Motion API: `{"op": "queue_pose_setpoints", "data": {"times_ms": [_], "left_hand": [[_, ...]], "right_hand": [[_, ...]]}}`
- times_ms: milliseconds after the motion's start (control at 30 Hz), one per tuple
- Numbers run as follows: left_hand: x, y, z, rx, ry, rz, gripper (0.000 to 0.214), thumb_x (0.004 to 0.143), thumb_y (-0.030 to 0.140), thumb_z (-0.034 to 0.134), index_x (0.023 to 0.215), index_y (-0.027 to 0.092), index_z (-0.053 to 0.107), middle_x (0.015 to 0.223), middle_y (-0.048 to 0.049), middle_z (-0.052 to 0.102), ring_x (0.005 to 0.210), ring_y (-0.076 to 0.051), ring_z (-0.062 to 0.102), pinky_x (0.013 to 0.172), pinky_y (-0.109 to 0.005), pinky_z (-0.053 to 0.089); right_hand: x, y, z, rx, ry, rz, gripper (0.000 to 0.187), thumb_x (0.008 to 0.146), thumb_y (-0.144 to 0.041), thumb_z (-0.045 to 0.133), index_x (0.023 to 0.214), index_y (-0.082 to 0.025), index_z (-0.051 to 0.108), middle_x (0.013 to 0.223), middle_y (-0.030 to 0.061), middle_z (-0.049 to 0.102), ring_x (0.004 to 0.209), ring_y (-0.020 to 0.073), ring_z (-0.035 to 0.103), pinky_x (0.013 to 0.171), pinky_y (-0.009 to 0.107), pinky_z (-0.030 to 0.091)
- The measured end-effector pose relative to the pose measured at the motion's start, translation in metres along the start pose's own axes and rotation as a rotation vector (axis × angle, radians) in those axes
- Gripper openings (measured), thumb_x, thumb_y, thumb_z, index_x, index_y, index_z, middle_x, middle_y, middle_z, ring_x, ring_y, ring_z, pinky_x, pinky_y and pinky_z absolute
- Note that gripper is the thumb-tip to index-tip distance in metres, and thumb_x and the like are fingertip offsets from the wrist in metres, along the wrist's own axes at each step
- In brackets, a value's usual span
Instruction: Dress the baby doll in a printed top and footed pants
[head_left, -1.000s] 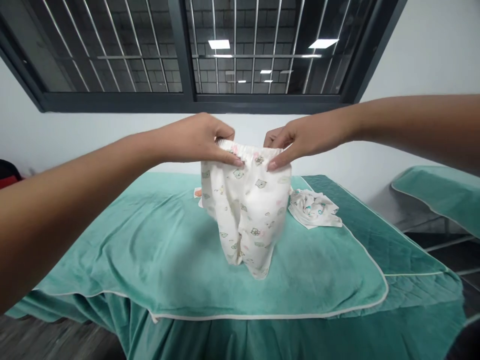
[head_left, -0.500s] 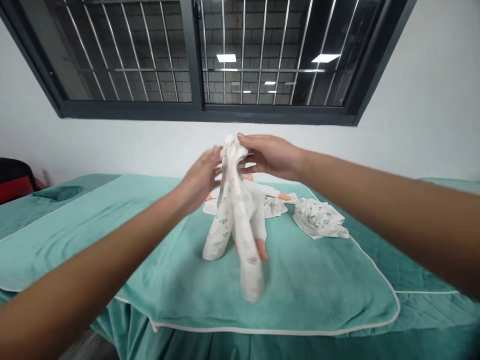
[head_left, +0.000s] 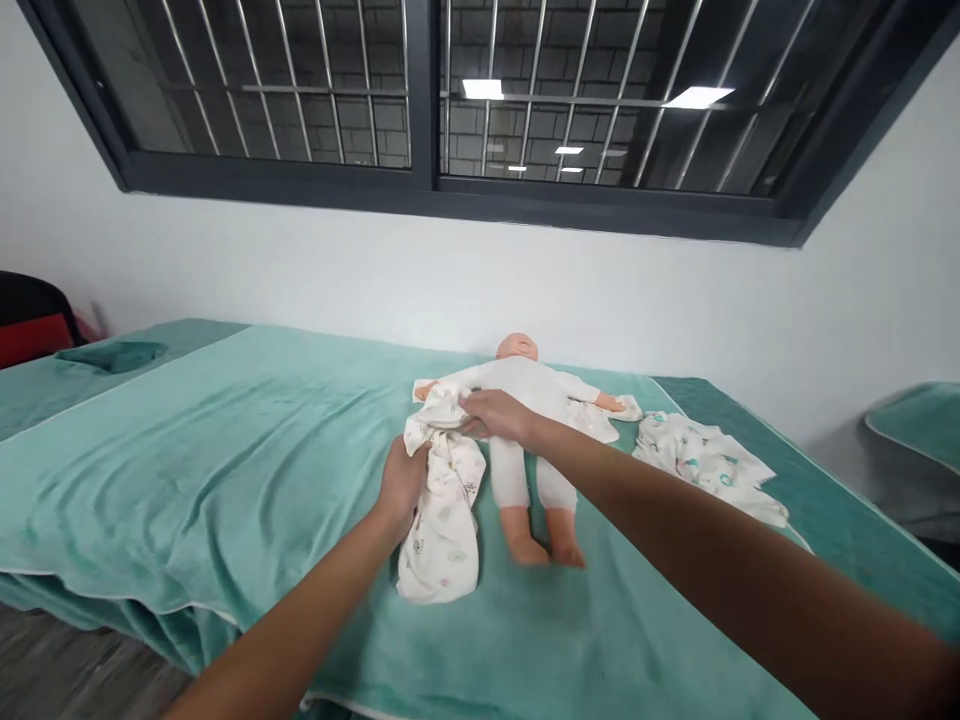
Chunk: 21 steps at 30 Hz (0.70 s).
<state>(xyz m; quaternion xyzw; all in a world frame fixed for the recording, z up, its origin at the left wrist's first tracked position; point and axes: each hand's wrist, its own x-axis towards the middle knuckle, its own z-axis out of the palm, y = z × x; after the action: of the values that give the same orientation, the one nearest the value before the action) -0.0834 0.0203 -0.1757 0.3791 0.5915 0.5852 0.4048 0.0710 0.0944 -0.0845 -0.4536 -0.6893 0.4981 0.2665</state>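
Observation:
A baby doll (head_left: 517, 385) in a white body lies on its back, head toward the wall, its bare feet toward me. Just left of its legs, white printed baby pants (head_left: 441, 545) hang bunched at the top between my hands. My left hand (head_left: 403, 482) is closed on the near left edge of the bunched cloth. Higher up, by the doll's hip, my right hand (head_left: 496, 413) pinches the other side; some of its fingers are hidden. Beneath the doll's arms a white printed baby top (head_left: 598, 423) is spread out.
Another white printed garment (head_left: 705, 462) lies crumpled right of the doll. Green blankets (head_left: 247, 440) cover the bed, with folds on the left. A wall and a barred window (head_left: 450, 190) stand behind. A black and red object (head_left: 34, 325) sits at the far left.
Both hands have lowered the pants from in front of the doll to the left of its legs. The doll's head and legs now show. My view has shifted downward.

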Motion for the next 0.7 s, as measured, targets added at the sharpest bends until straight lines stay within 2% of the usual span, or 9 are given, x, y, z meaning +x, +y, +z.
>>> {"op": "queue_pose_setpoints", "data": {"times_ms": [100, 167, 267, 367, 400, 467, 533, 600, 700], "left_hand": [[0.020, -0.003, 0.014, 0.025, 0.042, 0.015, 0.037, 0.079, 0.036, 0.067, 0.111, 0.018, 0.063, 0.111, -0.0117, 0.073, 0.114, -0.033, 0.065, 0.093, -0.040, 0.052], [0.027, 0.000, 0.025, 0.049, -0.063, 0.024, 0.038, 0.080, 0.032, 0.065, 0.116, 0.020, 0.063, 0.116, -0.0112, 0.072, 0.118, -0.033, 0.063, 0.098, -0.042, 0.051], [0.025, 0.015, 0.039, 0.149, -0.163, 0.110, 0.042, 0.081, 0.031, 0.064, 0.121, 0.021, 0.063, 0.130, -0.0119, 0.064, 0.129, -0.033, 0.056, 0.110, -0.045, 0.044], [0.013, 0.034, 0.048, 0.209, 0.004, 0.321, 0.048, 0.085, 0.033, 0.062, 0.132, 0.024, 0.057, 0.148, -0.0114, 0.049, 0.142, -0.029, 0.044, 0.121, -0.042, 0.033], [0.008, 0.039, 0.052, 0.189, -0.002, 0.341, 0.048, 0.088, 0.035, 0.059, 0.135, 0.026, 0.055, 0.151, -0.0095, 0.048, 0.143, -0.028, 0.044, 0.122, -0.041, 0.032], [-0.003, 0.042, 0.061, 0.123, -0.125, 0.219, 0.043, 0.090, 0.039, 0.057, 0.132, 0.029, 0.058, 0.149, -0.0074, 0.052, 0.139, -0.029, 0.050, 0.119, -0.043, 0.038], [-0.010, 0.038, 0.073, 0.096, -0.235, 0.038, 0.050, 0.087, 0.043, 0.062, 0.134, 0.028, 0.057, 0.149, -0.0104, 0.054, 0.138, -0.033, 0.051, 0.117, -0.047, 0.040], [-0.011, 0.031, 0.086, 0.075, -0.290, -0.082, 0.061, 0.083, 0.046, 0.066, 0.140, 0.027, 0.054, 0.151, -0.0126, 0.053, 0.142, -0.036, 0.048, 0.117, -0.051, 0.039], [0.000, 0.027, 0.102, -0.013, -0.357, -0.230, 0.065, 0.082, 0.051, 0.068, 0.141, 0.028, 0.053, 0.147, -0.0120, 0.059, 0.137, -0.037, 0.053, 0.114, -0.054, 0.043]], "right_hand": [[0.020, 0.014, -0.015, -0.159, -0.041, 0.017, 0.034, 0.081, -0.044, 0.071, 0.062, -0.021, 0.056, 0.073, 0.0052, 0.069, 0.059, 0.0196, 0.063, 0.053, 0.030, 0.042], [0.032, 0.014, -0.032, -0.312, -0.010, -0.035, 0.037, 0.083, -0.048, 0.067, 0.062, -0.021, 0.054, 0.069, 0.0031, 0.067, 0.055, 0.0175, 0.059, 0.056, 0.031, 0.041], [0.053, 0.015, -0.069, -0.513, 0.198, -0.162, 0.038, 0.090, -0.051, 0.054, 0.065, -0.022, 0.052, 0.073, 0.0024, 0.067, 0.067, 0.0183, 0.059, 0.069, 0.032, 0.043], [0.078, 0.029, -0.113, -0.595, 0.459, -0.194, 0.030, 0.091, -0.047, 0.049, 0.076, -0.022, 0.057, 0.089, 0.0048, 0.069, 0.086, 0.0217, 0.061, 0.081, 0.033, 0.045], [0.086, 0.037, -0.127, -0.600, 0.529, -0.176, 0.028, 0.091, -0.047, 0.050, 0.081, -0.022, 0.059, 0.095, 0.0068, 0.070, 0.091, 0.0226, 0.062, 0.084, 0.034, 0.045], [0.102, 0.059, -0.152, -0.589, 0.641, -0.103, 0.036, 0.087, -0.053, 0.057, 0.097, -0.019, 0.062, 0.112, 0.0137, 0.068, 0.101, 0.0256, 0.062, 0.090, 0.036, 0.047], [0.113, 0.081, -0.171, -0.540, 0.668, 0.007, 0.056, 0.083, -0.059, 0.063, 0.116, -0.014, 0.060, 0.125, 0.0207, 0.064, 0.109, 0.0287, 0.062, 0.095, 0.037, 0.047], [0.121, 0.098, -0.183, -0.461, 0.545, 0.109, 0.075, 0.083, -0.067, 0.062, 0.133, -0.012, 0.051, 0.131, 0.0229, 0.062, 0.112, 0.0304, 0.064, 0.097, 0.038, 0.048], [0.128, 0.107, -0.192, -0.394, 0.348, 0.174, 0.089, 0.082, -0.077, 0.057, 0.144, -0.015, 0.045, 0.137, 0.0222, 0.062, 0.117, 0.0335, 0.065, 0.100, 0.041, 0.048]]}}
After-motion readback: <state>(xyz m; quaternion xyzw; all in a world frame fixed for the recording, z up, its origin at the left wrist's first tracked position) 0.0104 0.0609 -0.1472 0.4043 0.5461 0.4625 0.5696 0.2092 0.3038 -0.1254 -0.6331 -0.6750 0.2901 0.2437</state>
